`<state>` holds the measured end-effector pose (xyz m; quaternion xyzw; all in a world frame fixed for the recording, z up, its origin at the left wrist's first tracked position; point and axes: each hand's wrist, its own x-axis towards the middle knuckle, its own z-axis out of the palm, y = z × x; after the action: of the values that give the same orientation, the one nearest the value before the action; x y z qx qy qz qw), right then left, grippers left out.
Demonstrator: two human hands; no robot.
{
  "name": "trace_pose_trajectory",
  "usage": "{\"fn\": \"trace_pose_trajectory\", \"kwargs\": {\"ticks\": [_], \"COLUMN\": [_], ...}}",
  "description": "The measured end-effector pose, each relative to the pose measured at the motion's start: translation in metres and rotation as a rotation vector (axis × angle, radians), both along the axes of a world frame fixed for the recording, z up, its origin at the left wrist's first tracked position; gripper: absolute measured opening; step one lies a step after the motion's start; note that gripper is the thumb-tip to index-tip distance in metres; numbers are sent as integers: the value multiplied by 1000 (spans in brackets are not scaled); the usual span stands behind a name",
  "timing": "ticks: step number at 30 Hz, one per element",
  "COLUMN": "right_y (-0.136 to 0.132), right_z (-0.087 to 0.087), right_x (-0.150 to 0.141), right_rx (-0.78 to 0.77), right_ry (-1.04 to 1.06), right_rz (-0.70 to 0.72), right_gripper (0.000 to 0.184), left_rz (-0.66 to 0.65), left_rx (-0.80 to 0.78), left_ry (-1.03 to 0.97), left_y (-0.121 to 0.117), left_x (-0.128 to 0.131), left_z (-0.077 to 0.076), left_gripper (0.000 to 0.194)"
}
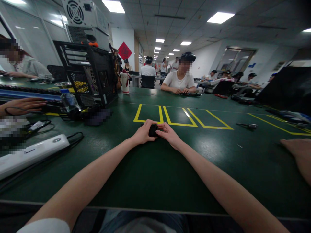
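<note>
Between my two hands, just above or on the green table (150,174), is a small black box-shaped object (153,130); its exact kind I cannot make out. My left hand (143,132) curls round its left side, with the thumb along the near edge and the fingers over the top. From the right, my right hand (169,134) pinches at it with thumb and fingertips. Both hands are close together near the lower edge of the yellow taped outlines (170,121). The object's far side is hidden by my fingers.
At left stand a black computer case (89,71), a water bottle (70,100) and a white power strip (46,149). A small metal-ended tool (250,125) lies to the right. Other people's hands rest at the left (23,106) and right (297,155). Across the table sits a person (179,79).
</note>
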<state>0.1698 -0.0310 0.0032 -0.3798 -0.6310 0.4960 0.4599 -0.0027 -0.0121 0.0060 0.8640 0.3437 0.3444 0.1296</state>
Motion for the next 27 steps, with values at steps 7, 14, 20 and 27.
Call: {"fn": "trace_pose_trajectory", "kwargs": {"ticks": [7,14,20,27], "right_y": [1,-3,-3,-6], "right_z": [1,3,4,10], "right_x": [0,-2,-1,-1], "right_rx": [-27,24,5,-20], "right_ry": [9,26,-11,-13], "right_rz": [23,17,-3,21], "right_gripper": [33,27,33,34], "left_rz": [2,0,-2,-6], "left_rx": [6,-1,-4,-10], "left_ry": [-5,4,-8,-14], "left_y": [0,-1,-2,-3], "left_x": [0,0,0,0], "left_z": [0,1,2,3], "left_gripper": [60,60,58,59]}}
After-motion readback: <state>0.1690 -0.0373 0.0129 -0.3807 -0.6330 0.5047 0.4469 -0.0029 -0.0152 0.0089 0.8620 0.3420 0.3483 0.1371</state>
